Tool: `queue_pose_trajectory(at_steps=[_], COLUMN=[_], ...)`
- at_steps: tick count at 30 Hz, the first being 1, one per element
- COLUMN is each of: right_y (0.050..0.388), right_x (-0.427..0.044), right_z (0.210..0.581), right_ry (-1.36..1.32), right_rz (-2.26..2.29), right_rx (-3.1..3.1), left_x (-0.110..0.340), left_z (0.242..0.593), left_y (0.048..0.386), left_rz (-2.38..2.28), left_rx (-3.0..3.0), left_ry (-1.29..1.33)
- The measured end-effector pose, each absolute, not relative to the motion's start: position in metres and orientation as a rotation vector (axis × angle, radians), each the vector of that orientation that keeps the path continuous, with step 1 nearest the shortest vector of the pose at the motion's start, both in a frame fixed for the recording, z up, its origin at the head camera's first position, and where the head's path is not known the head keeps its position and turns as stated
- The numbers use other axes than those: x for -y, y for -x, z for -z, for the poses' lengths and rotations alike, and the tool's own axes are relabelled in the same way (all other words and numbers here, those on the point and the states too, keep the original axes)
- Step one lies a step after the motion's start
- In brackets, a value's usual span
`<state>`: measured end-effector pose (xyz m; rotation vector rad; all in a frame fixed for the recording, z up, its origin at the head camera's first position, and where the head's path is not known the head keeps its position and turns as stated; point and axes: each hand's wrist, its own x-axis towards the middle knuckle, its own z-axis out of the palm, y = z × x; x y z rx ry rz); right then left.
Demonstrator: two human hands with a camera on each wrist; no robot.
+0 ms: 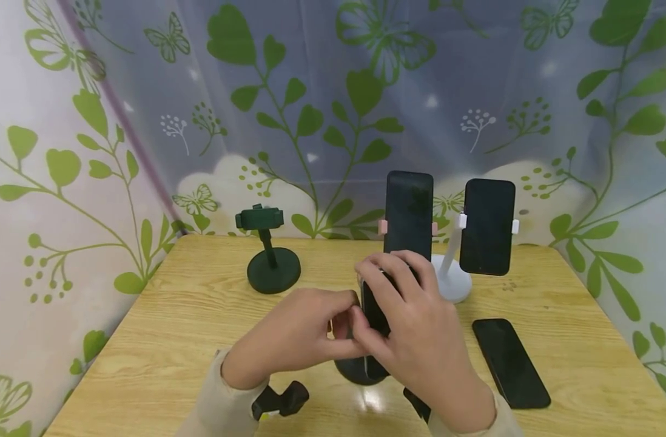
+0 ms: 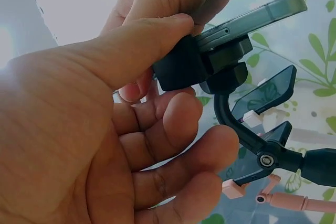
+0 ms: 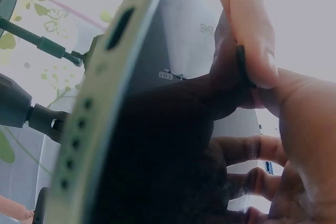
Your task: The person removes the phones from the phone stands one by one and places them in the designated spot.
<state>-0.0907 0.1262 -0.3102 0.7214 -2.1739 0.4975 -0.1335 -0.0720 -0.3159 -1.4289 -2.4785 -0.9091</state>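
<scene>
A phone (image 1: 373,306) stands tilted in the clamp of a black phone stand, whose round base (image 1: 360,371) shows beneath my hands. My right hand (image 1: 415,321) grips the phone, fingers over its far edge and thumb at the near side. My left hand (image 1: 306,328) pinches the black clamp end (image 2: 181,66) between thumb and index finger; its other fingers are loosely curled. The left wrist view shows the phone's side edge (image 2: 252,22) against the clamp, above the stand's curved arm (image 2: 223,111). In the right wrist view the dark phone screen (image 3: 157,156) fills the middle.
An unloaded green phone stand (image 1: 273,270) is at the back left. Behind my right hand, one phone (image 1: 409,209) sits in a pink holder and another (image 1: 487,226) in a white stand (image 1: 454,285). A loose phone (image 1: 512,363) lies at the right. Patterned curtains surround the wooden table (image 1: 164,340).
</scene>
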Motion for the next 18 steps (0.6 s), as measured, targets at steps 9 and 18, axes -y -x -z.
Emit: queue_pose_trajectory(at_steps=[9,18], right_y=[0.0929,0.0937], right_x=[-0.1285,-0.1341], right_z=[0.3114,0.3106], right_ry=[-0.758,-0.855], right_rz=[-0.489,-0.388], right_rx=[2.174,2.198], left_x=[0.071,0.0686], left_z=[0.3168,0.3161], left_y=[0.1325,0.1322], left_rz=[0.922,0.911], left_rx=[2.497,2.519], left_ry=[1.429,1.453])
